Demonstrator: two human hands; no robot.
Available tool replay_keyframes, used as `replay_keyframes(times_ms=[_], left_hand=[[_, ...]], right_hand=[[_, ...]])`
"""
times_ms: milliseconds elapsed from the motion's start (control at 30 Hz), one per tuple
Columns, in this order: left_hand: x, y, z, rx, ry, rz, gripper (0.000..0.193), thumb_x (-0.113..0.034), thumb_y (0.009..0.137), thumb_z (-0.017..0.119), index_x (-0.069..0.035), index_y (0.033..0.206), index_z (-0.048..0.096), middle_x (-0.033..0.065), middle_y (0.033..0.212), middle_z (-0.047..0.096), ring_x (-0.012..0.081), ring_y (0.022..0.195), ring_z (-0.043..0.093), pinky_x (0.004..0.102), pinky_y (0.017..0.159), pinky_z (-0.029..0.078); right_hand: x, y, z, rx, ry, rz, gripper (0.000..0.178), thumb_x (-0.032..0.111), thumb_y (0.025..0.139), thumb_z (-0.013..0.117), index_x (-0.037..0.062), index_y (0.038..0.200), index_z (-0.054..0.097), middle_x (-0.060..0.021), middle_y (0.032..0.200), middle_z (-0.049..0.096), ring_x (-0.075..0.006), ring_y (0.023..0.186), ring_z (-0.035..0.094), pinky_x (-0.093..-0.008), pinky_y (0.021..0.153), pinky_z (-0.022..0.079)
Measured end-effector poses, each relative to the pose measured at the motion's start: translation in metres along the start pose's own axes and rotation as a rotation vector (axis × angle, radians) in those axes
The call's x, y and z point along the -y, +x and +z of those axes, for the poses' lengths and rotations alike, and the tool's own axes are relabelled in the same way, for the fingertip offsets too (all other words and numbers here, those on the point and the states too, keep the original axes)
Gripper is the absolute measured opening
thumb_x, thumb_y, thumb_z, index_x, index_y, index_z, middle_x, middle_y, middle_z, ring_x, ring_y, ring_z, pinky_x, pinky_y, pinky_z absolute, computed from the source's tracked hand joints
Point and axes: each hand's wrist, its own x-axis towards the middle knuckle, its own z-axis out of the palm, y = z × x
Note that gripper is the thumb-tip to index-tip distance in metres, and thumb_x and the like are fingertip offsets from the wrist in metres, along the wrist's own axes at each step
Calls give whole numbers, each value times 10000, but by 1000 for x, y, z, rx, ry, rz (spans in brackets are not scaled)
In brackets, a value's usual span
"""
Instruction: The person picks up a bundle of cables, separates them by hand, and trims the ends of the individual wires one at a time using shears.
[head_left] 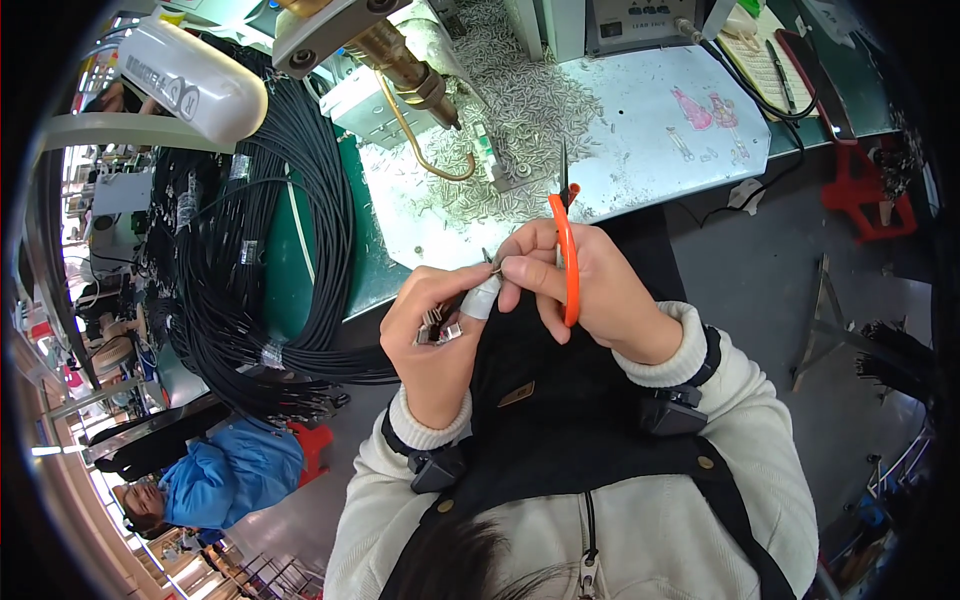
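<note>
My left hand [428, 310] is closed around several small silvery metal connector pieces [437, 328] in its palm. White tape [482, 298] wraps one of its fingers. In front of my chest, its thumb and forefinger meet the fingertips of my right hand [622, 295] at a small dark-tipped piece, mostly hidden by the fingers. Orange-handled scissors [570, 265] hang in my right hand, the handle around its fingers and the blades pointing away from me.
Ahead stands a press-like machine with a brass-coloured spindle [425, 88]. Many tiny metal pins [535, 110] litter its pale plate [640, 150]. Coiled black cables [320, 200] fill the left side. A grey control box [640, 25] is behind. A person in blue [230, 475] sits at lower left.
</note>
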Motion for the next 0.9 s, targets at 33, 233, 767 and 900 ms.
replay_keyframes(times_ms=[33, 233, 767, 900], left_hand=[[1, 0, -1, 35, 95, 54, 280, 136, 635, 608, 15, 885, 576, 28, 752, 558, 67, 662, 501, 193, 593, 404], [1, 3, 9, 7, 111, 80, 258, 110, 670, 613, 1, 901, 578, 4, 721, 549, 53, 611, 469, 181, 527, 365], [-7, 8, -1, -41, -563, -518, 165, 15, 727, 626, -11, 880, 572, -2, 755, 567, 12, 588, 435, 143, 490, 299], [-8, 9, 0, -41, -521, -463, 160, 10, 732, 620, -14, 883, 572, 2, 763, 571, 8, 577, 422, 142, 467, 278]], right_hand=[[-4, -1, 4, -57, -45, -70, 81, 49, 814, 560, -11, 866, 542, -47, 652, 577, -43, 426, 464, -186, 376, 345], [-29, 11, 10, -241, -335, -581, 80, 45, 830, 530, -20, 878, 528, -53, 654, 576, -56, 419, 459, -170, 396, 352], [-23, -4, -7, -122, -1107, -310, 323, 279, 685, 709, 4, 734, 547, -77, 544, 552, -175, 410, 507, -275, 415, 379], [-24, -1, -4, -133, -1069, -364, 296, 273, 718, 679, 7, 737, 550, -88, 506, 533, -238, 424, 513, -303, 418, 385]])
